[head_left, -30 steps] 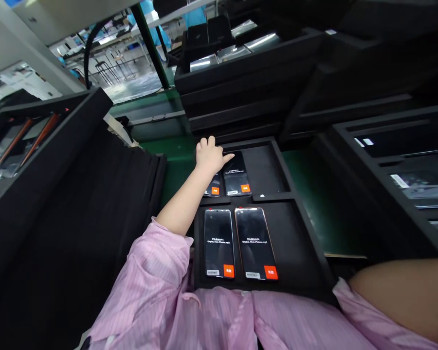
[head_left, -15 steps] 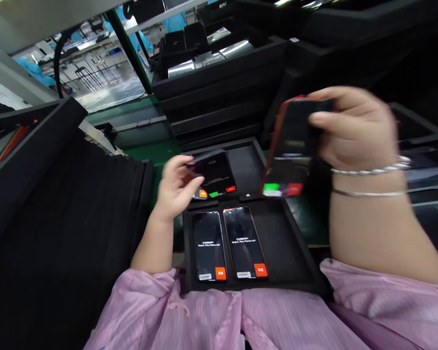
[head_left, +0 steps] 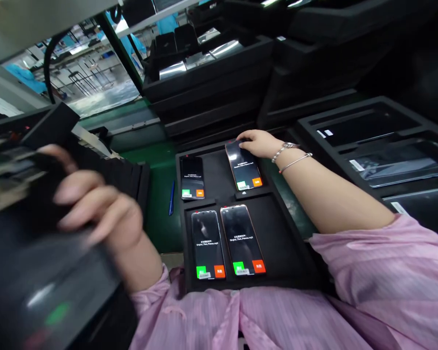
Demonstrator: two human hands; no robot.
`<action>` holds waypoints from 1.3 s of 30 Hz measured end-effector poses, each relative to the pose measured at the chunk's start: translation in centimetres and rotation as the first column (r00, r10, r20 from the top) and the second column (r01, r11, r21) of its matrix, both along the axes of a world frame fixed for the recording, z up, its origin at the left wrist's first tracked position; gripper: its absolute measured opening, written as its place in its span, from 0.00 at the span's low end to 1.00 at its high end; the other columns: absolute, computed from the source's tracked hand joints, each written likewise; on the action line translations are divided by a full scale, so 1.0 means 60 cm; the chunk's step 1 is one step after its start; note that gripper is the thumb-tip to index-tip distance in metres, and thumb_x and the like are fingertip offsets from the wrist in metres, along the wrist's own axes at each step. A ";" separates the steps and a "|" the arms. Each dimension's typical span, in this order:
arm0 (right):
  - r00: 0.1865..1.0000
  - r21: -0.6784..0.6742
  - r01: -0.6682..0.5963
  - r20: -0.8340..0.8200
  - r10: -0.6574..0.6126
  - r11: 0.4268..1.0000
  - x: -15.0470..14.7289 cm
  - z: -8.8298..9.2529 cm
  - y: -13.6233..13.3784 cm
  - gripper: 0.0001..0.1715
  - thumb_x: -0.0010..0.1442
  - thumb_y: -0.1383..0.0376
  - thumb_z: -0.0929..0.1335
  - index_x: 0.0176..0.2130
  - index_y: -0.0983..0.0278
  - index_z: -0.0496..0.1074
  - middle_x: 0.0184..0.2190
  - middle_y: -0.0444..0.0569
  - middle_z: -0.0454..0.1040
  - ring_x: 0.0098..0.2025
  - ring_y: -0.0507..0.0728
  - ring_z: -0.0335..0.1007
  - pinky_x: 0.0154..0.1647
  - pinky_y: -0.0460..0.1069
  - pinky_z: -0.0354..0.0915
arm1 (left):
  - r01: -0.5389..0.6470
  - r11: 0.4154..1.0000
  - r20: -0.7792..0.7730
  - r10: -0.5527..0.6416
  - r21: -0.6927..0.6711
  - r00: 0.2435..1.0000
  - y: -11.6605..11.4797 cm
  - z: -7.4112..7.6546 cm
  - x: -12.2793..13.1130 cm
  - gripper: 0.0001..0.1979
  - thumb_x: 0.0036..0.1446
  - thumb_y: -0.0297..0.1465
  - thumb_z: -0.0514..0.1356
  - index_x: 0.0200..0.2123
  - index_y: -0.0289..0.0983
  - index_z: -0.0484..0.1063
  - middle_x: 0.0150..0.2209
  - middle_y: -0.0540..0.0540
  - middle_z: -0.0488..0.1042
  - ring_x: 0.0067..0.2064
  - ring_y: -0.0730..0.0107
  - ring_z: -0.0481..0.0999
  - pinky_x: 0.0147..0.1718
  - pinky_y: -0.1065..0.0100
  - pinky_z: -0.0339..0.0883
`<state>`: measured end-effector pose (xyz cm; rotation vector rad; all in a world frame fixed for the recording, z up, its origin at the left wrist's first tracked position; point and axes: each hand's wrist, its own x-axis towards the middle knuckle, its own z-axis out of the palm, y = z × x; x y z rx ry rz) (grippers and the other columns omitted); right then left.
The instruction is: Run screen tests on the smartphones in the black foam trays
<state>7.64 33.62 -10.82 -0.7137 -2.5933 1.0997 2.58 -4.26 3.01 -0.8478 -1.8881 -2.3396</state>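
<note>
A black foam tray (head_left: 277,243) in front of me bears several lit phones. Two lie in its near part, a left phone (head_left: 207,243) and a gold-edged phone (head_left: 243,238). In the far part lie a dark phone (head_left: 192,175) at the left and an orange-edged phone (head_left: 244,165) at the right. My right hand (head_left: 257,143) is closed on the top edge of the orange-edged phone. My left hand (head_left: 98,204), blurred, grips a dark phone (head_left: 51,282) close to the camera at the lower left, its lit green and red patches smeared.
A blue pen (head_left: 172,198) lies on the green surface (head_left: 158,228) left of the tray. Stacked black trays (head_left: 211,102) stand behind. At the right, another tray (head_left: 350,116) holds dark devices with white labels. Black trays (head_left: 129,180) also stand at the left.
My right hand has lowered its phone leftward into the tray's far part. My left hand has moved left, nearer the camera, with a phone. Green buttons now show on the near phones.
</note>
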 end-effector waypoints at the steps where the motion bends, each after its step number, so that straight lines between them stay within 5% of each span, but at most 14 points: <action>1: 1.000 0.038 0.002 0.016 -0.002 0.999 -0.001 -0.008 -0.001 0.18 0.57 0.67 0.70 0.47 0.61 0.81 0.49 0.53 0.78 0.53 0.64 0.74 0.63 0.60 0.68 | -0.023 0.999 -0.001 0.023 -0.048 1.000 0.039 -0.009 -0.019 0.27 0.69 0.50 0.49 0.68 0.58 0.61 0.45 0.54 0.79 0.40 0.74 0.82 0.25 0.78 0.75; 4: 0.998 0.130 0.025 0.051 -0.032 0.991 -0.005 -0.036 -0.005 0.20 0.58 0.66 0.69 0.49 0.62 0.82 0.54 0.56 0.73 0.59 0.68 0.67 0.69 0.63 0.61 | 0.082 0.944 0.089 -0.056 -0.321 0.994 0.154 -0.062 -0.078 0.26 0.63 0.30 0.60 0.65 0.40 0.67 0.39 0.50 0.79 0.33 0.71 0.81 0.29 0.74 0.78; 7: 0.995 0.182 0.062 0.066 -0.075 0.981 -0.010 -0.058 -0.009 0.20 0.58 0.65 0.68 0.48 0.62 0.82 0.57 0.59 0.69 0.61 0.71 0.63 0.70 0.66 0.59 | 0.263 0.720 0.214 -0.161 -0.642 0.963 0.241 -0.133 -0.116 0.31 0.60 0.24 0.62 0.66 0.39 0.63 0.39 0.46 0.80 0.34 0.64 0.83 0.31 0.67 0.80; 10: 0.993 0.200 0.088 0.060 -0.101 0.976 -0.012 -0.071 -0.011 0.19 0.59 0.65 0.68 0.48 0.63 0.82 0.57 0.60 0.69 0.60 0.71 0.63 0.69 0.66 0.61 | 0.286 0.513 0.249 -0.142 -0.809 0.958 0.299 -0.183 -0.123 0.30 0.58 0.22 0.64 0.64 0.34 0.65 0.44 0.39 0.79 0.33 0.59 0.83 0.33 0.60 0.81; 13: 0.993 0.203 0.111 0.025 -0.118 0.973 -0.009 -0.077 -0.014 0.18 0.60 0.65 0.67 0.47 0.65 0.81 0.57 0.61 0.69 0.60 0.71 0.63 0.68 0.66 0.60 | 0.272 0.443 0.232 -0.143 -0.854 0.962 0.315 -0.194 -0.111 0.29 0.58 0.22 0.65 0.63 0.30 0.67 0.46 0.33 0.80 0.35 0.52 0.84 0.37 0.54 0.81; 16: 0.990 0.195 0.139 -0.042 -0.133 0.971 -0.003 -0.080 -0.018 0.21 0.60 0.66 0.64 0.48 0.67 0.80 0.56 0.62 0.72 0.60 0.71 0.64 0.69 0.67 0.58 | 0.172 0.446 0.097 -0.186 -0.878 0.978 0.268 -0.178 -0.097 0.28 0.63 0.29 0.64 0.66 0.33 0.66 0.57 0.31 0.76 0.54 0.44 0.81 0.56 0.48 0.74; 19: 0.982 0.164 0.171 -0.111 -0.154 0.972 0.009 -0.076 -0.026 0.24 0.61 0.67 0.62 0.53 0.68 0.77 0.54 0.64 0.73 0.60 0.69 0.68 0.67 0.67 0.62 | -0.109 0.503 -0.257 -0.234 -0.857 0.938 0.168 -0.164 -0.079 0.28 0.68 0.40 0.61 0.67 0.37 0.65 0.67 0.35 0.68 0.69 0.45 0.65 0.69 0.49 0.58; 21: 0.968 0.130 0.206 -0.172 -0.183 0.970 0.027 -0.066 -0.040 0.26 0.62 0.64 0.62 0.55 0.68 0.75 0.55 0.64 0.73 0.58 0.68 0.70 0.64 0.66 0.66 | -0.230 0.488 -0.352 -0.175 -0.842 0.919 0.099 -0.166 -0.060 0.34 0.69 0.47 0.59 0.71 0.38 0.58 0.69 0.35 0.65 0.71 0.45 0.64 0.69 0.49 0.58; 24: 0.927 0.057 0.213 -0.326 -0.183 0.975 0.076 -0.033 -0.080 0.25 0.63 0.61 0.63 0.57 0.62 0.73 0.55 0.60 0.74 0.55 0.64 0.73 0.59 0.63 0.70 | -0.133 0.399 -0.194 -0.116 -0.907 0.974 0.031 -0.183 -0.025 0.44 0.67 0.52 0.59 0.75 0.40 0.46 0.66 0.34 0.70 0.65 0.45 0.73 0.60 0.51 0.69; 29: 0.912 0.167 -0.035 -0.399 0.100 0.985 0.175 0.018 -0.160 0.18 0.68 0.58 0.62 0.53 0.57 0.73 0.46 0.54 0.79 0.52 0.62 0.76 0.59 0.61 0.71 | -0.071 0.436 -0.146 -0.141 -0.897 0.979 0.012 -0.216 0.020 0.47 0.64 0.50 0.63 0.76 0.41 0.43 0.70 0.35 0.65 0.66 0.46 0.72 0.59 0.52 0.71; 34: 0.953 0.335 -0.225 -0.119 0.278 0.915 0.206 -0.011 -0.181 0.16 0.66 0.60 0.60 0.44 0.59 0.75 0.47 0.58 0.79 0.56 0.68 0.75 0.68 0.69 0.62 | -0.132 0.556 -0.258 -0.153 -0.821 0.954 0.002 -0.251 0.021 0.37 0.67 0.43 0.61 0.73 0.38 0.54 0.68 0.36 0.68 0.69 0.52 0.69 0.65 0.54 0.67; 39: 0.915 0.418 -0.294 -0.136 0.379 0.860 0.181 -0.023 -0.205 0.19 0.68 0.61 0.59 0.50 0.62 0.74 0.51 0.59 0.78 0.64 0.66 0.70 0.72 0.67 0.59 | -0.147 0.602 -0.309 -0.174 -0.785 0.935 -0.006 -0.265 0.026 0.29 0.69 0.40 0.58 0.70 0.39 0.61 0.64 0.39 0.73 0.67 0.56 0.70 0.67 0.55 0.66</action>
